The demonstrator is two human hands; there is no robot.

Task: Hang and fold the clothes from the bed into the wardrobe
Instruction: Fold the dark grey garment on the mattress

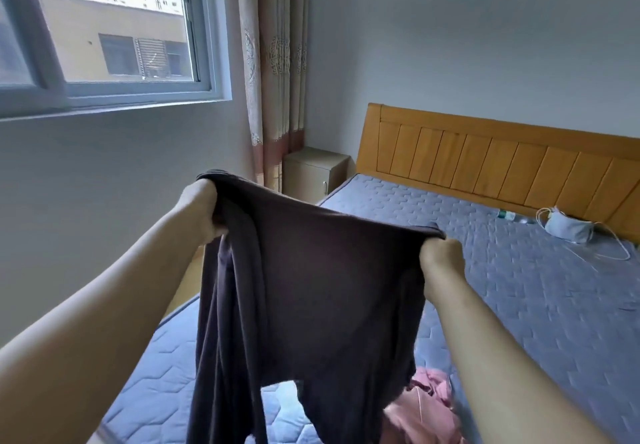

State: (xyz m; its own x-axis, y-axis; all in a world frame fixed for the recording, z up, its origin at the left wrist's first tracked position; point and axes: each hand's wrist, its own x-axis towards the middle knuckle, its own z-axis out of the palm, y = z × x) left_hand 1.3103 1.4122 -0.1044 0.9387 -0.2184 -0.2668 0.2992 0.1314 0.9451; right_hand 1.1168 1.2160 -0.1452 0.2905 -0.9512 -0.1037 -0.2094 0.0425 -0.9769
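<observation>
1 dark garment [311, 287], clutched by left hand [207, 211] and right hand [441, 255], partly hides pink clothes [429, 405] behind

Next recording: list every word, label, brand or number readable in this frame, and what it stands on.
No text in this frame can be read.
Bottle lying on the bed: it has a green label, too small and blurred to read.
Dark garment, gripped by the left hand and the right hand: no print or tag shows.
</observation>
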